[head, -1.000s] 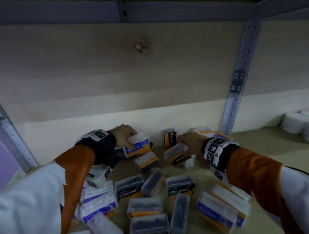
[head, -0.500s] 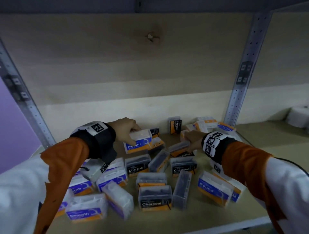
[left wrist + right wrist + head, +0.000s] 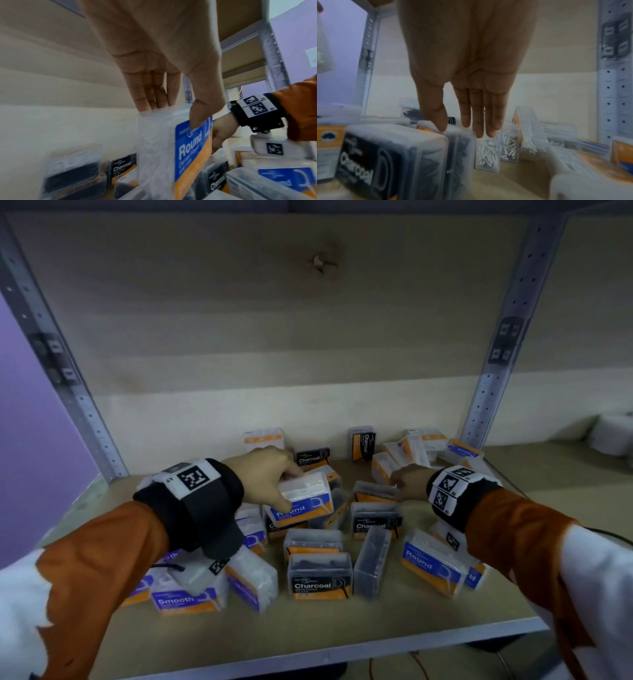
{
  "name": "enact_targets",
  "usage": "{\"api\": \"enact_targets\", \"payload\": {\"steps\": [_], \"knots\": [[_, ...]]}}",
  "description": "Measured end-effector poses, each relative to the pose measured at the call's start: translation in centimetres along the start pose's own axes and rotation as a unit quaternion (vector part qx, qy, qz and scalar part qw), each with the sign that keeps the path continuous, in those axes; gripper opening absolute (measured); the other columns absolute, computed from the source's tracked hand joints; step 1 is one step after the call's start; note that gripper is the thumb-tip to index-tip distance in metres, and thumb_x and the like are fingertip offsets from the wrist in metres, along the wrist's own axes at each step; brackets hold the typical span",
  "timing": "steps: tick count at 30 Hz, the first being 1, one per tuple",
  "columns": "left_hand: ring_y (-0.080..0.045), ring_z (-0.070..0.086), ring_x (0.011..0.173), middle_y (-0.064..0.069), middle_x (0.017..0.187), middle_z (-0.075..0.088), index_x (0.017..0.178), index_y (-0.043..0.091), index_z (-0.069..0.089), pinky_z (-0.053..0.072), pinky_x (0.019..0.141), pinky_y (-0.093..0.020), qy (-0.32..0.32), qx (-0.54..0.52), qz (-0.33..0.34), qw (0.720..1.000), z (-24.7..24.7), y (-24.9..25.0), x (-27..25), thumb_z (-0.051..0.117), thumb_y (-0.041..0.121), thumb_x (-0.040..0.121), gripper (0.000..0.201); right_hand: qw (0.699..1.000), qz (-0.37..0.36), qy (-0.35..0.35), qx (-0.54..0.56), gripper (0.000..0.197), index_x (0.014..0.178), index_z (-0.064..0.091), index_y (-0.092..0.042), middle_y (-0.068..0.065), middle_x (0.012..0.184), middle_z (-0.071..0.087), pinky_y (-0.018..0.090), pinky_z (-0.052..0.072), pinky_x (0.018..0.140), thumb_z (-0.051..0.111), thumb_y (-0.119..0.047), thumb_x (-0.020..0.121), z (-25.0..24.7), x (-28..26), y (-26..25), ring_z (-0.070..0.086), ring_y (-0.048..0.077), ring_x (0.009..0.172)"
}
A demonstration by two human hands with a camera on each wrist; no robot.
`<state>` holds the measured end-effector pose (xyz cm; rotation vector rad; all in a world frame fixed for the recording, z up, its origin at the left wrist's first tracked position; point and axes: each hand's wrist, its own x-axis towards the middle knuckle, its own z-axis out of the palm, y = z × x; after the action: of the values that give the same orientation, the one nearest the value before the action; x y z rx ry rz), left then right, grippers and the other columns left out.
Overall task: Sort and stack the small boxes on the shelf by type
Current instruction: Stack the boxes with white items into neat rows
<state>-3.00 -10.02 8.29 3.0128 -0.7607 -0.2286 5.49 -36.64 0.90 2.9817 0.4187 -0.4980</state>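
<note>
Many small clear boxes lie jumbled on the wooden shelf (image 3: 308,635), labelled Round, Charcoal and Smooth. My left hand (image 3: 287,486) grips a white-filled Round box (image 3: 303,503) with a blue and orange label, held just above the pile at centre. In the left wrist view the fingers (image 3: 150,102) sit on the top edge of this Round box (image 3: 171,155) and the thumb presses its label. My right hand (image 3: 397,484) reaches left, fingers straight. Its fingertips (image 3: 479,129) touch the top of a dark Charcoal box (image 3: 458,151) standing on edge.
A Charcoal box (image 3: 320,582), a Smooth box (image 3: 186,599) and a Round box (image 3: 431,568) lie near the front. Another Charcoal box (image 3: 363,443) stands by the back wall. Metal uprights (image 3: 493,371) flank the bay. White rolls (image 3: 613,433) sit far right.
My left hand has brought the Round box away from the back wall toward the pile's middle. My right hand has shifted slightly left onto another box. The head view has pulled back.
</note>
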Motion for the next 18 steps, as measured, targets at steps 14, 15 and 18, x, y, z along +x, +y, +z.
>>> {"api": "enact_targets", "payload": {"steps": [14,15,18], "knots": [[-0.02,0.046,0.085,-0.001,0.093,0.039,0.115,0.013,0.061,0.043,0.072,-0.036,-0.01,0.015,0.097,0.995,2.3,9.8,-1.8,0.069,0.031,0.078,0.042,0.993,-0.023,-0.029,0.114,0.07,0.145,0.031,-0.019,0.0,0.153,0.03,0.026,0.027,0.113,0.063,-0.04,0.086,3.9,-9.9,3.6,0.032,0.016,0.139],[-0.022,0.049,0.086,-0.002,0.093,0.041,0.114,0.012,0.061,0.045,0.072,-0.038,-0.011,0.015,0.1,0.995,2.6,10.4,-1.8,0.069,0.03,0.077,0.042,0.991,-0.022,-0.032,0.13,0.075,0.147,0.028,-0.02,-0.002,0.155,0.025,0.026,0.025,0.114,0.065,-0.04,0.085,4.6,-10.3,3.9,0.029,0.015,0.141],[-0.028,0.055,0.087,-0.009,0.098,0.051,0.107,0.006,0.062,0.047,0.069,-0.042,-0.017,0.007,0.11,0.994,3.5,12.0,-1.4,0.069,0.026,0.077,0.037,0.989,-0.024,-0.018,0.148,0.08,0.15,0.018,-0.021,-0.004,0.158,0.014,0.025,0.021,0.115,0.063,-0.039,0.087,6.2,-11.0,4.5,0.021,0.014,0.144]]}}
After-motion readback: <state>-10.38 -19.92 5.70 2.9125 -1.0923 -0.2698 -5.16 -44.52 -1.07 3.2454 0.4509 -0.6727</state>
